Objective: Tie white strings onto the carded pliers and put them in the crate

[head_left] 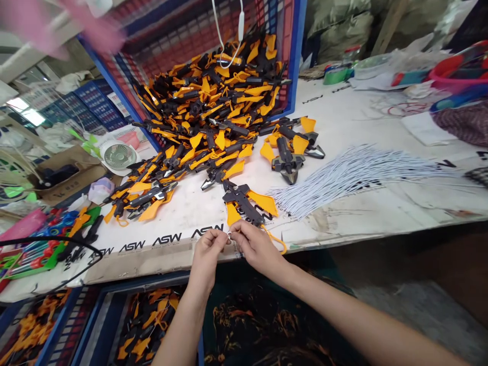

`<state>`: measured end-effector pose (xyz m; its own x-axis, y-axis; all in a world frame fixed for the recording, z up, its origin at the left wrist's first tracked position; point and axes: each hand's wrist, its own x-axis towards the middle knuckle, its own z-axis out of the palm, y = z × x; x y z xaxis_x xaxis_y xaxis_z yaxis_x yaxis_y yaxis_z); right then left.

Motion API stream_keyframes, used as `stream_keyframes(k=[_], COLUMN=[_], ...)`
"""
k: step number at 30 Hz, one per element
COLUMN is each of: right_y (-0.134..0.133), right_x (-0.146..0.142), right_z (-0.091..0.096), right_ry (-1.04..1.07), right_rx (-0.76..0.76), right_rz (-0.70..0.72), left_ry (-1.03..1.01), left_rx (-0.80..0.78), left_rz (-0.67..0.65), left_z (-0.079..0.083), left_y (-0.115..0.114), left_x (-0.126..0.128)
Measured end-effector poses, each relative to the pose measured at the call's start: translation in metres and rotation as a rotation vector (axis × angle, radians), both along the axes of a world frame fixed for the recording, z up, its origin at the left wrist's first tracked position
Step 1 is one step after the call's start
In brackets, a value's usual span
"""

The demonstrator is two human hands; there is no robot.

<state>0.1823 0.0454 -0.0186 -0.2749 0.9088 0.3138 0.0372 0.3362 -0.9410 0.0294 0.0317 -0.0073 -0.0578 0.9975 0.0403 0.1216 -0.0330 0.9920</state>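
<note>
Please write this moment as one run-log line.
left hand: pinched; right hand: pinched; between them: small white piece, details unclear; ahead: black-and-orange item; right: white strands; beyond: blue crate

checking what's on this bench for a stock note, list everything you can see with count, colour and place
nearest piece: one, black and orange, just beyond the hands
white strips: many, white, fanned on the table's right
similar pieces: uncountable, black and orange, in and before the large crate
large crate: one, blue-rimmed, table's back
table: one, white printed covering, centre
white cord: one, white, hanging before the crate
fan: one, pale, left
cardboard box: one, brown, left
basin: one, pink, far right
lower crates: two, blue, below the table
background clutter: uncountable, mixed, edges
left hand: one, bare, fingertips pinched
right hand: one, bare, pinched beside it
</note>
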Motion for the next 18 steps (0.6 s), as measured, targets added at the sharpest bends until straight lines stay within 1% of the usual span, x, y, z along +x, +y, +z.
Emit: stream_keyframes(k=[1,2,3,4,5,7,8,10,12,13,15,17,18], right_y=[-0.001,-0.001,0.0,0.001,0.002,0.008,0.011,0.019,0.025,0.027,0.03,0.028,0.026], right_x=[0.001,0.002,0.004,0.005,0.007,0.01,0.012,0.015,0.018,0.019,0.02,0.02,0.019], right_z=[0.0,0.001,0.001,0.002,0.003,0.006,0.008,0.011,0.013,0.014,0.015,0.015,0.014], right_ry=[-0.084,-0.153,-0.202,-0.232,-0.248,-0.234,-0.209,-0.156,-0.125,-0.122,-0.119,-0.099,-0.084], right_rx=[0.123,0.213,0.264,0.274,0.249,0.111,0.01,-0.19,-0.311,-0.332,-0.326,-0.301,-0.284], right_rz=[-0.032,-0.046,-0.042,-0.031,-0.015,0.036,0.08,0.194,0.281,0.305,0.312,0.281,0.251], left_ry=[-0.112,-0.175,-0.179,-0.127,-0.028,0.254,0.403,0.66,0.837,0.896,0.955,0.929,0.887], left_rx=[-0.096,-0.155,-0.178,-0.169,-0.128,0.024,0.126,0.355,0.563,0.64,0.732,0.734,0.694], left_rz=[-0.039,-0.067,-0.079,-0.076,-0.065,-0.064,-0.094,-0.2,-0.3,-0.327,-0.324,-0.26,-0.214], left_z=[0.0,0.0,0.0,0.002,0.004,0.01,0.014,0.022,0.028,0.03,0.03,0.027,0.025], left_y=[0.0,0.0,0.0,0.001,0.002,0.005,0.008,0.013,0.02,0.022,0.025,0.024,0.022], left_x=[0.0,-0.001,-0.002,-0.005,-0.007,-0.014,-0.016,-0.021,-0.024,-0.025,-0.026,-0.025,-0.023])
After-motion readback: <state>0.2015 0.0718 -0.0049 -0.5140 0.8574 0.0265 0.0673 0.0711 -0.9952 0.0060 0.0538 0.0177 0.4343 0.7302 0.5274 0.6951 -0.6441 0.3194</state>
